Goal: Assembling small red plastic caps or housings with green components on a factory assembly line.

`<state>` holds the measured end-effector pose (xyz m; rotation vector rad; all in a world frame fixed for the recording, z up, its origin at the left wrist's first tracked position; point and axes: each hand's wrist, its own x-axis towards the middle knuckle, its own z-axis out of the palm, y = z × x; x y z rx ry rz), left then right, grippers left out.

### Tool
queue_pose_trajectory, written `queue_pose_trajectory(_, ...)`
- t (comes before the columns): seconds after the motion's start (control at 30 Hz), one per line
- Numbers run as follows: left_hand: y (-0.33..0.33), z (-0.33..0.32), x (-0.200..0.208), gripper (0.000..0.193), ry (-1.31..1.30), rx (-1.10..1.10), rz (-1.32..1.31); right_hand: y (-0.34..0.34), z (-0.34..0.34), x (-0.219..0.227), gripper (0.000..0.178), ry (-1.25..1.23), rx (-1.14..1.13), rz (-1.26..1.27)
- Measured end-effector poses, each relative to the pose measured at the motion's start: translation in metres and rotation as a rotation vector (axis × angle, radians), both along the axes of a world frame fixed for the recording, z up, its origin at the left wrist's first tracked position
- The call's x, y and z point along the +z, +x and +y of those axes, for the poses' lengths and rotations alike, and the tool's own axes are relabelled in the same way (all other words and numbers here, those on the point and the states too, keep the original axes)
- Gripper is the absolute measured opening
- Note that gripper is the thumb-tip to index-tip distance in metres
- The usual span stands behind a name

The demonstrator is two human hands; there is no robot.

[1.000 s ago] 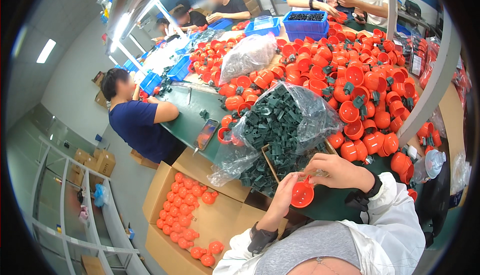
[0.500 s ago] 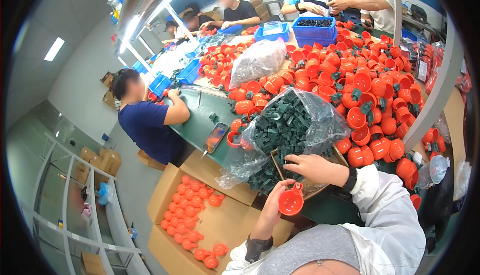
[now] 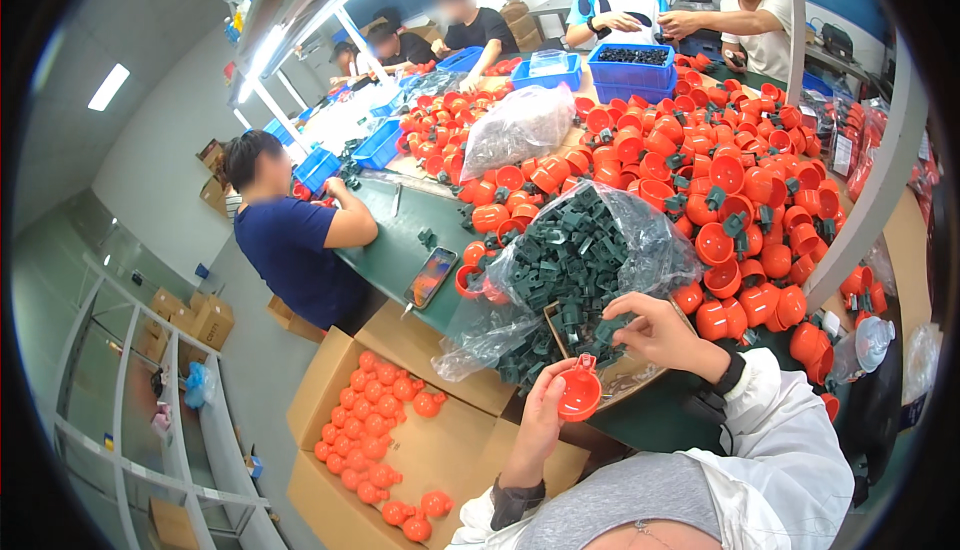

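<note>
My left hand (image 3: 538, 420) is holding a glossy red cup (image 3: 580, 392) by its edge, the smooth round bowl opening toward me and its small tab pointing up. My right hand (image 3: 664, 338) is curling narrow just beside it, thumb and fingertips pinching a dark green piece (image 3: 609, 331), matte and blocky. The two parts are staying apart, with a small gap between my hands.

Beyond my fingers, the wall of a cardboard carton (image 3: 622, 376) is standing close under my right hand, so its edge is bordering my working room. Past it, a crinkled clear bag (image 3: 655, 250) is spilling a mound of angular green pieces (image 3: 565, 250). On my left, a large open cardboard box (image 3: 450, 460) is holding rows of shiny red cups (image 3: 365, 420), with plain brown bottom showing along its right side.

Farther off, a phone (image 3: 432, 277) is lying on the green tabletop (image 3: 385, 240), where a flat strip is showing. A heap of red cups with green fittings (image 3: 727, 174) is covering the table to the right, a cloudy plastic bag (image 3: 520, 130) is slumping among them, and a blue bin (image 3: 630, 75) is holding small black parts. A person in navy (image 3: 300, 250) is sitting at the table's left side; others are working at the far end. Metal shelving (image 3: 185, 450) is lining the left of the room.
</note>
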<state>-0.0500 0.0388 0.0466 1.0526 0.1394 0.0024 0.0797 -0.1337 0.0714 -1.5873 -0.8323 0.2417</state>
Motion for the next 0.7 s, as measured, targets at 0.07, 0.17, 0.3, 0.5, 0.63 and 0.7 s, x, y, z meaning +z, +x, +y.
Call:
queue_pose_trajectory(0.07, 0.001, -0.001, 0.002, 0.038, 0.006, -0.014, -0.007, -0.001, -0.008, -0.001, 0.022, 0.036, 0.023, 0.24)
queue_pose_trajectory(0.17, 0.003, -0.006, 0.002, 0.041, 0.01, -0.042, -0.026, -0.003, -0.02, -0.016, 0.027, 0.208, -0.006, 0.255)
queue_pose_trajectory(0.3, 0.004, -0.008, 0.004, 0.047, 0.01, -0.016, -0.049, -0.008, -0.023, -0.016, 0.026, 0.348, -0.122, 0.542)
queue_pose_trajectory(0.5, 0.007, -0.016, 0.0, 0.047, 0.018, -0.034, -0.043, -0.001, -0.042, -0.023, 0.019, 0.349, -0.012, 0.877)
queue_pose_trajectory(0.63, 0.006, -0.02, 0.0, 0.049, 0.034, -0.058, -0.015, -0.005, -0.037, -0.02, 0.02, 0.253, -0.027, 0.853)
queue_pose_trajectory(0.7, 0.006, -0.023, 0.002, 0.052, 0.206, -0.048, -0.047, -0.012, -0.031, -0.007, 0.022, 0.255, 0.002, 0.688)
